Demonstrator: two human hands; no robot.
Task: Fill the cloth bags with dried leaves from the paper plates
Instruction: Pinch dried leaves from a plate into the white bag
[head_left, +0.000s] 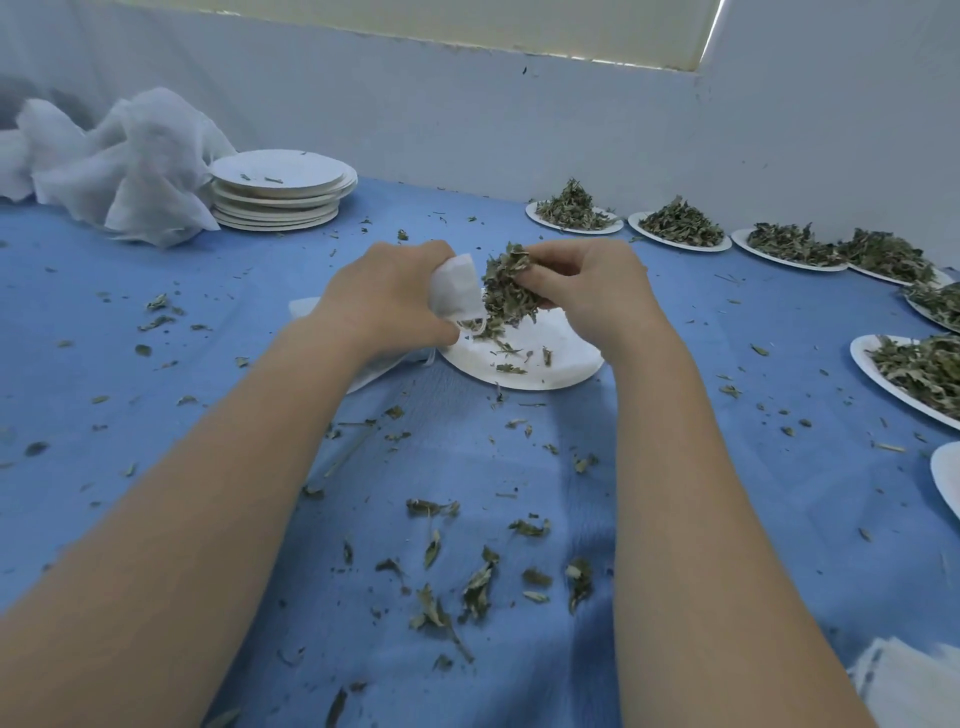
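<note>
Left hand (387, 296) grasping cloth bag (456, 288), mouth hidden, right hand (589, 291) clutching dried leaves (506, 291), fingertips buried, over paper plate (566, 358) partly covered

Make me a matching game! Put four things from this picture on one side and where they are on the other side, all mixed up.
Things:
1. cloth bag
2. handful of leaves
3. stack of plates
4. nearly bare plate

Places:
A. far left, beside the crumpled white cloth
B. gripped in the left hand
C. on the blue cover, under both hands
D. held in the right hand

Pairs: 1-B, 2-D, 3-A, 4-C
</note>
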